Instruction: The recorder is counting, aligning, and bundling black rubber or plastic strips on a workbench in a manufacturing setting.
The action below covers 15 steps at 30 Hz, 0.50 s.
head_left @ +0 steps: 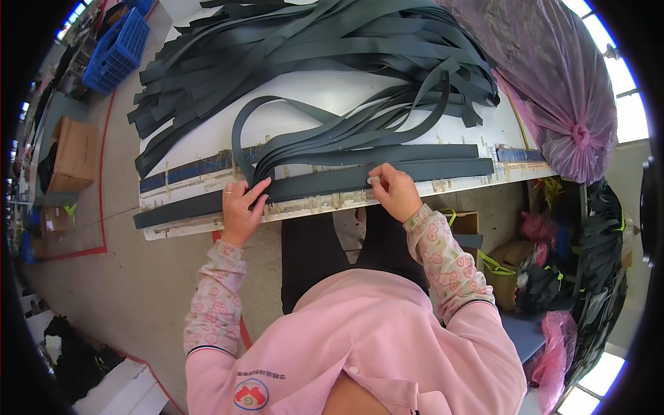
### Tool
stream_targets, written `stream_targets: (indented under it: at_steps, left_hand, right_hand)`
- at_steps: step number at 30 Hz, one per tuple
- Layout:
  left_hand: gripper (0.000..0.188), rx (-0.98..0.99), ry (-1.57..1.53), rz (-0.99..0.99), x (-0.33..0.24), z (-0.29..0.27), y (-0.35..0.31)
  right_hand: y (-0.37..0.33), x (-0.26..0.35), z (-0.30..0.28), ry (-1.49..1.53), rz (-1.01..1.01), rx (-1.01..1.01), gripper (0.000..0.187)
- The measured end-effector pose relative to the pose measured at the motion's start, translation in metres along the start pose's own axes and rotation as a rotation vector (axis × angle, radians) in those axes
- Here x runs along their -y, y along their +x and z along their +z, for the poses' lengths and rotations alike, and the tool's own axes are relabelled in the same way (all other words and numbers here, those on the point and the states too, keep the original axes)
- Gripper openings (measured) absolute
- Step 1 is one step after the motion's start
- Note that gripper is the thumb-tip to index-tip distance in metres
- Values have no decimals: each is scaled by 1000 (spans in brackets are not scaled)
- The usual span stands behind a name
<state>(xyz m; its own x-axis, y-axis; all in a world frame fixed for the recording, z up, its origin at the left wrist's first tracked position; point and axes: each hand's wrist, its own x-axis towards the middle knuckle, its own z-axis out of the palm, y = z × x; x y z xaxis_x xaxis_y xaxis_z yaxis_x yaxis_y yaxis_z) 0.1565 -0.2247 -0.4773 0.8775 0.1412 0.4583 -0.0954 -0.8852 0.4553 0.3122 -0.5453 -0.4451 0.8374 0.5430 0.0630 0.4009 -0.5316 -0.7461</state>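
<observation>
A long dark green flat strap (318,183) lies along the near edge of the white table. On its left part rests my left hand (242,211), thumb and fingers closed at the strap beside a gathered bundle of straps (332,135). This bundle loops up and away to the right, its near end bunched by my left fingertips. My right hand (398,194) pinches the near edge of the flat strap farther right; a small pale patch shows at its fingertips, too small to make out. Another strap (422,153) lies parallel just behind.
A big heap of dark green straps (311,41) covers the far side of the table (207,149). At the right bulges a tied pink plastic bag (560,90). Blue crate (116,52) and cardboard box (72,153) stand at the left; hanging strap bundles (600,242) are at the right.
</observation>
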Motion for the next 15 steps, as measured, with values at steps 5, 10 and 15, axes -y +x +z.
stream_targets:
  at_steps: [5, 10, 15]
  left_hand:
    - [44, 1, 11, 9, 0, -1, 0]
    - [45, -1, 11, 13, -1, -2, 0]
    - [44, -1, 14, 8, -2, -2, 0]
  right_hand:
    - [-7, 3, 6, -65, -46, -2, 10]
    - [-8, -3, 11, -75, -26, 27, 10]
    - [-7, -3, 16, -155, -66, -7, 10]
